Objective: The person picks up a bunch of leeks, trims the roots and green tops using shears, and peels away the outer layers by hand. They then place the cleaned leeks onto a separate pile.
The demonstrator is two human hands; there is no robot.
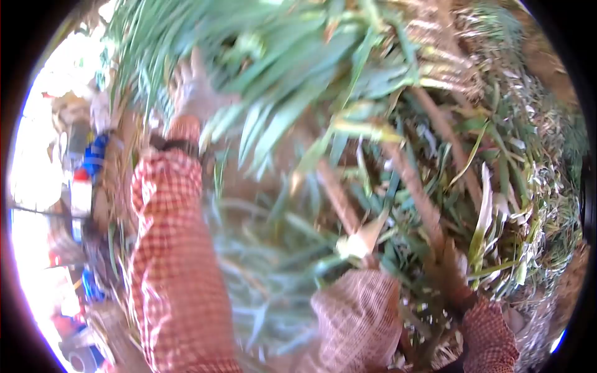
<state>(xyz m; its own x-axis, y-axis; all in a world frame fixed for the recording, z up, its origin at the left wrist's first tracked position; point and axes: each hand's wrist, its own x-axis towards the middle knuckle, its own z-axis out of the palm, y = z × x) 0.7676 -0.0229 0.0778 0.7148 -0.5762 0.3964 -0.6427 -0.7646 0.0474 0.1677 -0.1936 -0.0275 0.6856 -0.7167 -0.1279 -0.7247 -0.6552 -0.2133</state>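
My left hand [196, 93], pale and blurred, reaches up at the end of a red-and-white checked sleeve. Its fingers are spread against a large bundle of long green leaves [280, 68], with nothing visibly gripped. Low on the right is my right hand [449, 276], dark and smeared, at the lower end of a brown wooden pole [413, 186]. Whether its fingers close around the pole I cannot make out. Cut leaves and pale stalk pieces lie about it.
More poles [339, 196] slant through the leaves. Loose cut leaves [261, 267] cover the ground between my arms. A light woven cloth [360, 317] bulges at the bottom. Blue containers [95, 154] and other clutter stand at the left. Chopped greenery [547, 168] piles up at the right.
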